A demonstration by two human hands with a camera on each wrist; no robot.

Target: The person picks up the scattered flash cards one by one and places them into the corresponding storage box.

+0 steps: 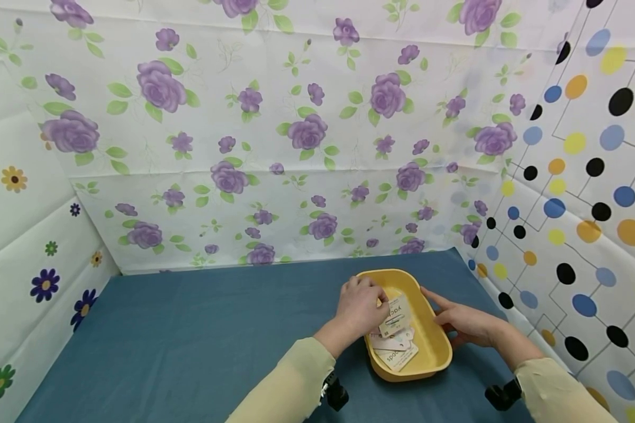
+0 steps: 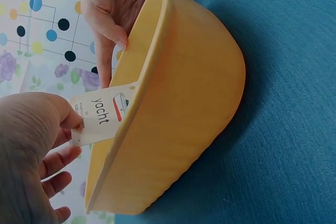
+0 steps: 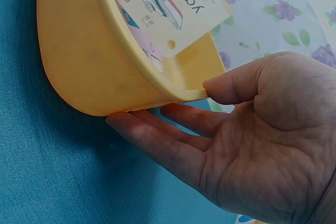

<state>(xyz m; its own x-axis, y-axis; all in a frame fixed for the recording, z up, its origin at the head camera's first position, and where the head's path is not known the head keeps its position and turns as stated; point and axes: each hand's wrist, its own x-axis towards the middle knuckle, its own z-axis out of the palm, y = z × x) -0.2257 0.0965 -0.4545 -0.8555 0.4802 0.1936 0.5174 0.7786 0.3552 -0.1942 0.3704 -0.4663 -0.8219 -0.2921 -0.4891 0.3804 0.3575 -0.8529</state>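
A yellow plastic basin [image 1: 428, 335] stands on the blue tabletop, its near end toward me. Over its opening my left hand [image 1: 361, 305] pinches a picture card [image 2: 100, 113] printed "yacht" with a boat drawing. Beneath that card, several other cards [image 1: 397, 355] lie inside the basin, partly overlapping. My right hand [image 1: 468, 323] holds the basin's right side; in the right wrist view the thumb is at the rim and the fingers are against the outer wall underneath.
The blue cloth-covered table [image 1: 201, 346] stretches to the left. A rose-patterned sheet [image 1: 307, 135] hangs behind it, a dotted sheet [image 1: 587, 205] on the right and a flowered one [image 1: 32, 235] on the left. Black wrist cameras [image 1: 336, 392] sit at both wrists.
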